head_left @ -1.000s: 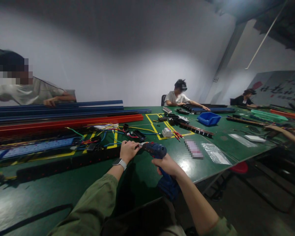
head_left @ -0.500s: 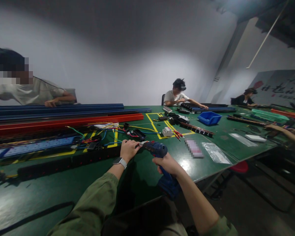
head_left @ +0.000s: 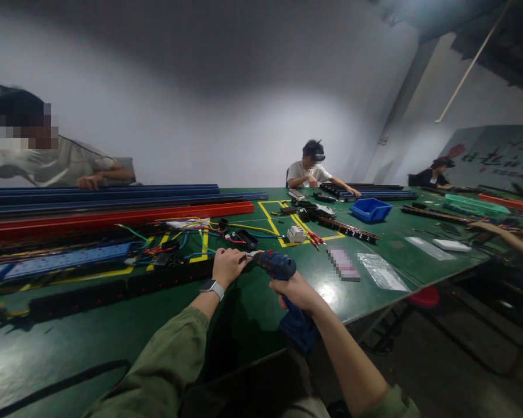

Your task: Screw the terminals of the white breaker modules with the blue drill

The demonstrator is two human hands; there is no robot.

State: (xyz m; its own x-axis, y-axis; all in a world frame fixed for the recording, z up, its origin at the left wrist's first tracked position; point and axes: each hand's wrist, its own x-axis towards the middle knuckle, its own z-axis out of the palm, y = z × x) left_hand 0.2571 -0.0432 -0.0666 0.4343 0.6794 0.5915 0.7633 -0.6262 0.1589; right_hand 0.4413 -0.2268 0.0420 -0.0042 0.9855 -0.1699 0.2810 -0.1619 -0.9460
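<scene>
"My right fingers (head_left: 279,287) are wrapped around the grip of a dark blue power drill (head_left: 278,265); in the head view that's plain enough."

"Which way does it point?"

"Leftward, nose toward my other hand. Its lower end hangs near the front edge of the green desk (head_left: 353,302)."

"And the left ones?"

"My left fingers (head_left: 234,258) are bent, the tips right by the drill's nose. Something small and bright shows there, but I can't tell whether I'm pinching it or only steadying something."

"What's beside that hand?"

"The right end of a long black bar (head_left: 169,279) dotted with red. It lies along the desk, running off to my left. Just behind it there's a tangle of coloured wires (head_left: 185,233), with a white terminal block (head_left: 296,234) farther right."

"Anything beyond?"

"A red rail (head_left: 200,213) lies behind the wires, with blue rails (head_left: 178,191) past it. Over to the right I see a blue bin (head_left: 370,210) and, nearer me, a clear plastic bag (head_left: 383,273). A person in a white top (head_left: 309,172) sits across the desk, one arm stretched along some dark rails (head_left: 366,191)."
</scene>
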